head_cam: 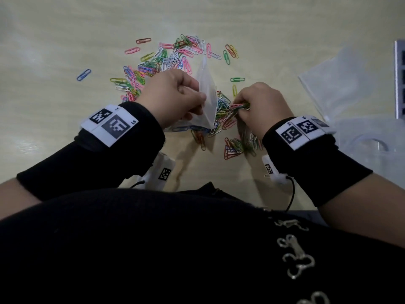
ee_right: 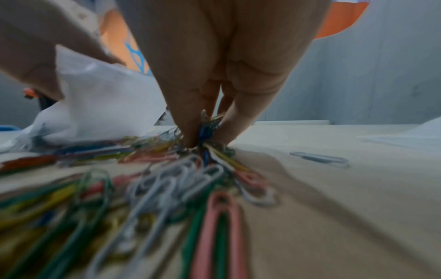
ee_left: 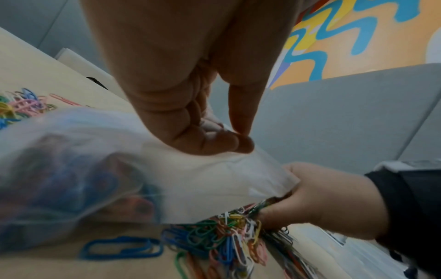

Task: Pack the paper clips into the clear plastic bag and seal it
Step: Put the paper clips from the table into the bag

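Coloured paper clips [head_cam: 175,55] lie scattered over the pale wooden table, with a second pile [head_cam: 238,145] close to me. My left hand [head_cam: 175,95] pinches the rim of the clear plastic bag [head_cam: 208,99] between thumb and fingers and holds it up off the table; several clips show through the bag [ee_left: 71,179]. Just right of the bag's mouth, my right hand [head_cam: 260,106] grips a bunch of clips [head_cam: 237,106] with its fingertips [ee_right: 190,139] down on the pile [ee_right: 167,181].
More clear plastic bags [head_cam: 341,80] lie at the right, with a clear plastic container [head_cam: 370,141] nearer me. A grey object [head_cam: 400,80] stands at the right edge. A lone blue clip [head_cam: 84,75] lies at the left.
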Motion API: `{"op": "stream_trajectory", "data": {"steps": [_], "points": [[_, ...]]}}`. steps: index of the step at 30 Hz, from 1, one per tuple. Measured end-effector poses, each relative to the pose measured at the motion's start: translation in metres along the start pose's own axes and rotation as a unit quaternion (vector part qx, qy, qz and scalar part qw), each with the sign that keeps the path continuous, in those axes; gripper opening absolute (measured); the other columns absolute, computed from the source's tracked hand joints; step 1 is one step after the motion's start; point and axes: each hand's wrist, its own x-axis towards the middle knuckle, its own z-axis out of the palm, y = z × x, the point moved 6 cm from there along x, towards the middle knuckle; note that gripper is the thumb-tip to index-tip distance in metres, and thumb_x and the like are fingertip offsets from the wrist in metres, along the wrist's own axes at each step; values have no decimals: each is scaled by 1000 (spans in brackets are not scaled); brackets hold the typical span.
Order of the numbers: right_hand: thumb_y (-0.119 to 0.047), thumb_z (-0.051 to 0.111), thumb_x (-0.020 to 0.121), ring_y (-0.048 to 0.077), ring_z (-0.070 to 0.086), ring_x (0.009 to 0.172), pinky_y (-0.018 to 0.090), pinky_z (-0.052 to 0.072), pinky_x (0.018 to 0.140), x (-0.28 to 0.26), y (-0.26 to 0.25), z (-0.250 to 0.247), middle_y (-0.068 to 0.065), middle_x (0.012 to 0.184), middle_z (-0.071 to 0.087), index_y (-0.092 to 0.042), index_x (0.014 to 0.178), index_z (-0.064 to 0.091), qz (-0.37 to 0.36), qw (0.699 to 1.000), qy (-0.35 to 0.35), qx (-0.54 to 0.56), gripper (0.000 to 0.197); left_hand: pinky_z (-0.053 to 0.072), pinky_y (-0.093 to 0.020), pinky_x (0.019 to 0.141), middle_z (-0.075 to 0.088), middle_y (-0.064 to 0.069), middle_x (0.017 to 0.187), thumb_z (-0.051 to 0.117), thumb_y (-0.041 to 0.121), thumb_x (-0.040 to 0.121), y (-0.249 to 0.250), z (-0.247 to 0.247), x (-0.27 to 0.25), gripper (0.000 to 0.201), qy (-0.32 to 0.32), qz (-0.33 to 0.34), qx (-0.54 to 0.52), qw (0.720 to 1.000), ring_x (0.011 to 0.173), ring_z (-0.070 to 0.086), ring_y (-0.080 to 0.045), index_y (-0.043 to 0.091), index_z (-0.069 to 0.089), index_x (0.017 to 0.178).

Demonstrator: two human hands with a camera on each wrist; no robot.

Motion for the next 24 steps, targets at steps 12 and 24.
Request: {"op": "stream_trajectory", "data": {"steps": [12, 24], "points": [[-6, 74, 78, 13, 64, 65, 21, 52, 64, -1, -15, -37, 7, 73, 69, -16, 78, 69, 80, 870, -31, 485, 11, 49, -20, 48, 65, -3, 66, 58, 21, 93, 4, 5, 4, 17, 17, -19, 13, 1000, 53, 63, -6, 16, 60, 77], [-2, 68, 83, 6, 64, 57, 14, 51, 54, -8, -36, -8, 4, 72, 66, -9, 76, 66, 149, 816, -110, 548, 10, 35, -23, 48, 54, 3, 45, 48, 13, 95, 1, 9, -2, 29, -4, -42, -89, 995, 40, 48, -12, 16, 51, 67]]}}
